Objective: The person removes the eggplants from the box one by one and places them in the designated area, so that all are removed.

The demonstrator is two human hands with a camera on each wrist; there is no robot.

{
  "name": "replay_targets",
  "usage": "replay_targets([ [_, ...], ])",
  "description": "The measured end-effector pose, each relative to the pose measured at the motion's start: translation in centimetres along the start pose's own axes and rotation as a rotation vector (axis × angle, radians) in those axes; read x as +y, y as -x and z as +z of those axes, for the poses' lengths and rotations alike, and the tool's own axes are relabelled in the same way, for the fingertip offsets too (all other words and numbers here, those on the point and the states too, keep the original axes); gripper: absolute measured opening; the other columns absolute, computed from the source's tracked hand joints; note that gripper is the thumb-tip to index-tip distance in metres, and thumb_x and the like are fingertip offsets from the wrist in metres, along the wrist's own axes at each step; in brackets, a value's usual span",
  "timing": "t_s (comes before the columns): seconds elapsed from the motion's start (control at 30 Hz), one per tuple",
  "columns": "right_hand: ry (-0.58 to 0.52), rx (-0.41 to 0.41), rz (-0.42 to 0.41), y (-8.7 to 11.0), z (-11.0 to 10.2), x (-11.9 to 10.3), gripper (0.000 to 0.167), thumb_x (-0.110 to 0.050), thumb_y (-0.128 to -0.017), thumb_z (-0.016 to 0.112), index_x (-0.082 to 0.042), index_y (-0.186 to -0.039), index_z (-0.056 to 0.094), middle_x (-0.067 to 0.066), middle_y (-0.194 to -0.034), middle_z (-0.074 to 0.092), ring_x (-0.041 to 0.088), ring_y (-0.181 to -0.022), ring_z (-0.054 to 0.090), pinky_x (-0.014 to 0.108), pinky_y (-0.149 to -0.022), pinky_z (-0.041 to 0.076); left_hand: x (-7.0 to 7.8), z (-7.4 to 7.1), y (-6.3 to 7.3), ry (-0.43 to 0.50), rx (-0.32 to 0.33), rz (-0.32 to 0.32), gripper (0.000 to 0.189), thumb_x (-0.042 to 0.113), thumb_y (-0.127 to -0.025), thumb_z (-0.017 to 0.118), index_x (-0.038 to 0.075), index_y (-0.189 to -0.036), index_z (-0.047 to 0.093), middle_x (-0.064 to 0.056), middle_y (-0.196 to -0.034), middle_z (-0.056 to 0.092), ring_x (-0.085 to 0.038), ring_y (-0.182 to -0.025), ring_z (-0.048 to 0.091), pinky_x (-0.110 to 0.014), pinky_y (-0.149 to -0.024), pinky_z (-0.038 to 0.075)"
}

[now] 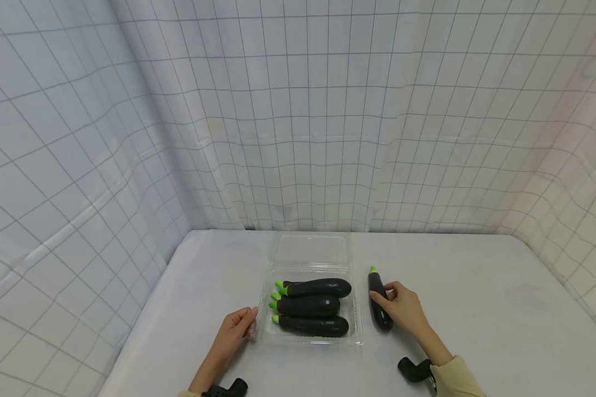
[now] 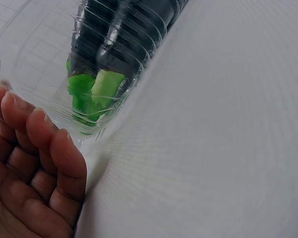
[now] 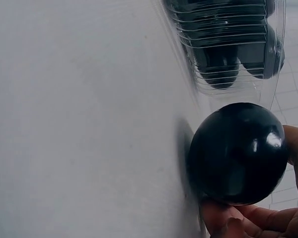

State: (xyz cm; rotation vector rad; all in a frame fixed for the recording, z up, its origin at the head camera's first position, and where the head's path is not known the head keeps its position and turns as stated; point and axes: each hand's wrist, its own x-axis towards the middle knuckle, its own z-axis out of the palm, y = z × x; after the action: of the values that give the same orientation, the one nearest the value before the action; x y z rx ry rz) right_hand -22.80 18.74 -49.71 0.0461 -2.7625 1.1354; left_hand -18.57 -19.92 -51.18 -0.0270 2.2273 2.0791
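Note:
A clear plastic clamshell container [image 1: 356, 331] lies with its lid folded back, and several dark eggplants [image 1: 310, 306] with bright green stems are in its base. My left hand [image 1: 238, 324] pinches the container's left rim between thumb and curled fingers. In the left wrist view, the fingertips [image 2: 64, 144] are right at the ribbed plastic edge, beside the green stems. To the right of the container, my right hand [image 1: 402, 306] grips a single eggplant [image 1: 377, 298] across its middle, green stem pointing away. The right wrist view shows that eggplant's rounded end [image 3: 238, 153] close to the table, with fingers around it.
The transparent lid [image 1: 310, 251] stretches toward the back of the white-covered table [image 1: 457, 286]. White grid-patterned curtains [image 1: 318, 110] enclose the back and both sides. A black wrist device [image 1: 414, 369] is worn on each wrist.

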Motion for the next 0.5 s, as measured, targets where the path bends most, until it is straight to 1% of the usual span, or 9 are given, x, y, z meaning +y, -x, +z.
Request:
replay_targets([
  [0.07, -0.004, -0.001, 0.001, 0.0, 0.0, 0.0, 0.050, -0.039, -0.084, 0.070, 0.005, -0.107, 0.061, 0.005, -0.078, 0.060, 0.015, -0.065, 0.053, 0.033, -0.060, 0.045, 0.4, 0.0, 0.2, 0.001, -0.008, -0.006, 0.038, 0.021, -0.100, 0.050, -0.004, -0.071, 0.046, -0.003, -0.063, 0.043, -0.012, -0.059, 0.042, -0.024, -0.056, 0.036],
  [0.2, 0.004, -0.009, 0.002, 0.0, 0.1, 0.1, 0.053, -0.042, -0.087, 0.067, 0.006, -0.109, 0.061, 0.005, -0.079, 0.060, 0.015, -0.067, 0.054, 0.034, -0.062, 0.045, 2.0, 0.3, 1.0, 0.003, -0.027, -0.003, 0.037, 0.019, -0.101, 0.050, -0.005, -0.071, 0.046, -0.003, -0.063, 0.044, -0.012, -0.059, 0.042, -0.024, -0.057, 0.036],
  [0.3, 0.012, -0.019, 0.001, 0.0, 0.1, 0.1, 0.056, -0.044, -0.088, 0.065, 0.007, -0.112, 0.060, 0.006, -0.079, 0.060, 0.015, -0.067, 0.054, 0.035, -0.063, 0.046, 2.7, 0.5, 1.4, 0.003, -0.038, 0.026, 0.039, 0.019, -0.100, 0.050, -0.006, -0.072, 0.045, -0.003, -0.063, 0.043, -0.012, -0.059, 0.042, -0.025, -0.057, 0.036],
  [0.37, 0.013, -0.026, 0.003, 0.0, 0.1, 0.1, 0.058, -0.045, -0.088, 0.064, 0.007, -0.113, 0.060, 0.006, -0.079, 0.060, 0.015, -0.067, 0.053, 0.035, -0.063, 0.046, 2.5, 0.5, 1.3, 0.002, -0.037, 0.027, 0.039, 0.019, -0.100, 0.050, -0.006, -0.071, 0.045, -0.003, -0.063, 0.043, -0.012, -0.059, 0.042, -0.025, -0.056, 0.036],
  [0.5, 0.014, -0.037, 0.008, 0.0, 0.0, 0.0, 0.059, -0.046, -0.089, 0.063, 0.007, -0.115, 0.059, 0.005, -0.080, 0.060, 0.015, -0.067, 0.053, 0.034, -0.063, 0.045, 1.1, 0.2, 0.5, -0.004, -0.020, 0.015, 0.038, 0.020, -0.100, 0.050, -0.005, -0.071, 0.045, -0.003, -0.063, 0.043, -0.012, -0.058, 0.042, -0.024, -0.056, 0.036],
])
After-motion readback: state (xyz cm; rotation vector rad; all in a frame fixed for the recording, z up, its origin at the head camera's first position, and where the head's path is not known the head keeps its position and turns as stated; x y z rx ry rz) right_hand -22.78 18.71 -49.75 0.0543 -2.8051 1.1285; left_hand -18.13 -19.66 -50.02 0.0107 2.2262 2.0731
